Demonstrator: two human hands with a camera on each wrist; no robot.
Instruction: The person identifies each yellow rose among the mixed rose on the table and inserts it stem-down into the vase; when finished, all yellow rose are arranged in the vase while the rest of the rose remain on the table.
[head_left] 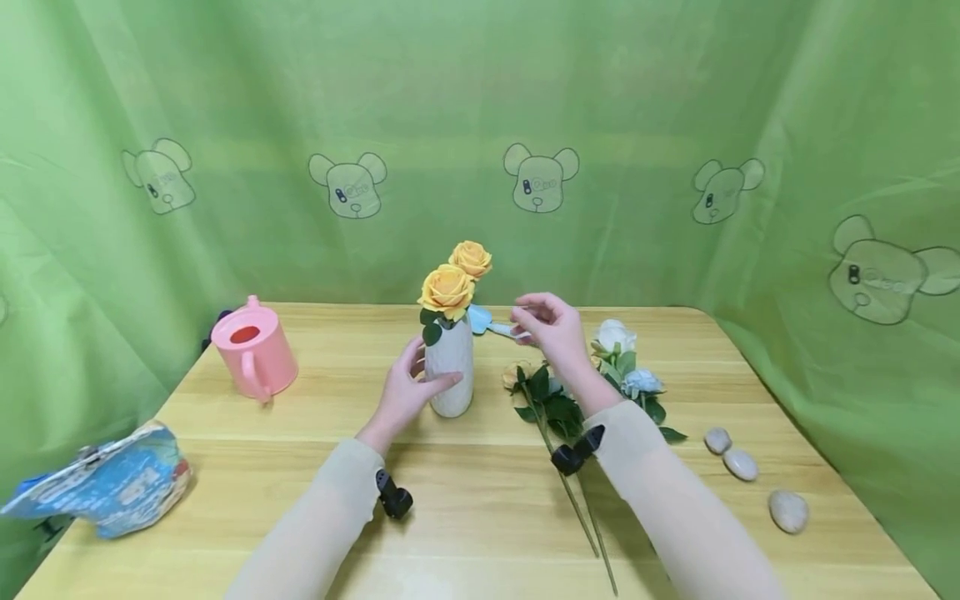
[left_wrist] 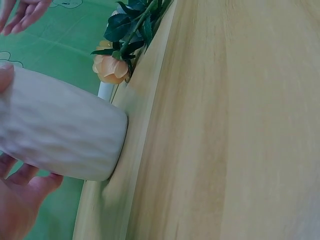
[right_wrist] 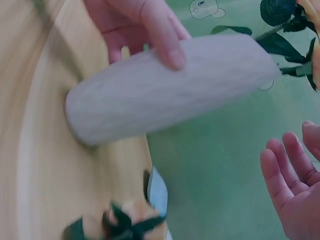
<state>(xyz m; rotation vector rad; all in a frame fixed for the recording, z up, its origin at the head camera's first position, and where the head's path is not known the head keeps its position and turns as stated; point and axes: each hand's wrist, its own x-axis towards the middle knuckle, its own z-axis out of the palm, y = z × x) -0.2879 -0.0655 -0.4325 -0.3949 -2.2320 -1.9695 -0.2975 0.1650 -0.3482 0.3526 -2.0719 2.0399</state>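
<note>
A white textured vase [head_left: 450, 371] stands on the table, two yellow roses [head_left: 447, 291] with green leaves rising from its mouth. My left hand [head_left: 408, 387] holds the vase from the left, thumb across its front and fingers behind. In the right wrist view the left thumb lies along the side of the vase [right_wrist: 170, 90]. Raised to the right of the roses, my right hand [head_left: 553, 329] has loosely bent fingers and holds nothing. The right wrist view shows that hand [right_wrist: 295, 185] apart from the vase, its fingers spread in the air.
Loose flowers lie right of the vase: a peach rose [head_left: 516, 375] with long stems, a white rose [head_left: 617, 336] and a pale blue one [head_left: 643, 382]. A blue shovel [head_left: 480, 320] is behind. Stones [head_left: 788, 511] sit at right; a pink watering can [head_left: 258, 354] and blue bag [head_left: 135, 483] at left.
</note>
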